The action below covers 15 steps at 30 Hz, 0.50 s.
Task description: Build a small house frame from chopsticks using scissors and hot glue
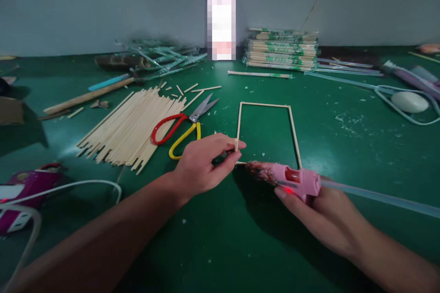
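Between the thumb and fingers of my left hand (202, 162) is a short wooden stick (236, 144), held upright near the near-left corner of a rectangular stick frame (266, 105). The frame lies flat on the green table. My right hand (319, 215) grips a pink hot glue gun (292, 177), its dark, crusted nozzle pointing left toward that same corner. A long translucent glue stick (378, 197) runs out of the gun's back to the right. Part of the frame's near side is hidden behind the gun and my left fingers. Scissors (197, 116) with red and yellow handles lie beyond my left hand.
A spread of loose wooden sticks (123, 128) lies at left, beside a hammer (89, 96). Wrapped chopstick bundles (282, 50) are stacked at the back right. A purple power strip (30, 192) with a white cable (85, 184) sits at near left. Plastic wrappers (165, 55) lie at the back.
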{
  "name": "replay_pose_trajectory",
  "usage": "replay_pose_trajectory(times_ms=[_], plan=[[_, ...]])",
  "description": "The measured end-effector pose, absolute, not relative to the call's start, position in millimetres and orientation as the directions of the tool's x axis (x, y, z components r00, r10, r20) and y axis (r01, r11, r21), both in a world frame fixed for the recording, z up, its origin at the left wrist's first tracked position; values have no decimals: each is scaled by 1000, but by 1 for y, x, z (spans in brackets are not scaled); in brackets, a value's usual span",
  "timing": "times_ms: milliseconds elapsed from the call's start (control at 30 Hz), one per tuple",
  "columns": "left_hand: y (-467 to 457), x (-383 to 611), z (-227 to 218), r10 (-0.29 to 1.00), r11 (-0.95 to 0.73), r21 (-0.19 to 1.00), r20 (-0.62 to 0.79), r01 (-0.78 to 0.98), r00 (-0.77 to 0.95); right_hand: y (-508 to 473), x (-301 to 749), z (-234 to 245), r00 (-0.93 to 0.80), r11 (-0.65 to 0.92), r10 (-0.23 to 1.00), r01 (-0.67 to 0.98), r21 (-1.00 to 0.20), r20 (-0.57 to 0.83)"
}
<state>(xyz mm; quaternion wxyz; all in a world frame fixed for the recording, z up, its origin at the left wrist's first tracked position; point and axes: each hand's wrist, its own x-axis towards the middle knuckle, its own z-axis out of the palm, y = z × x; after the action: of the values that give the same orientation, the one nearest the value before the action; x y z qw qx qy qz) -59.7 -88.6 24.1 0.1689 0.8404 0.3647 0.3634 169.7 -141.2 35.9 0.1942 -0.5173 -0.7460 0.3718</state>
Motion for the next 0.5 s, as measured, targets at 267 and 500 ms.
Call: replay_pose_trajectory(times_ms=[267, 500], plan=[[-90, -64, 21, 720, -693, 548, 506, 467, 475, -150, 173, 31, -26, -313, 940, 325, -893, -339], [-90, -64, 22, 711, -703, 550, 524, 451, 468, -145, 173, 28, -33, -308, 946, 231, -923, -323]])
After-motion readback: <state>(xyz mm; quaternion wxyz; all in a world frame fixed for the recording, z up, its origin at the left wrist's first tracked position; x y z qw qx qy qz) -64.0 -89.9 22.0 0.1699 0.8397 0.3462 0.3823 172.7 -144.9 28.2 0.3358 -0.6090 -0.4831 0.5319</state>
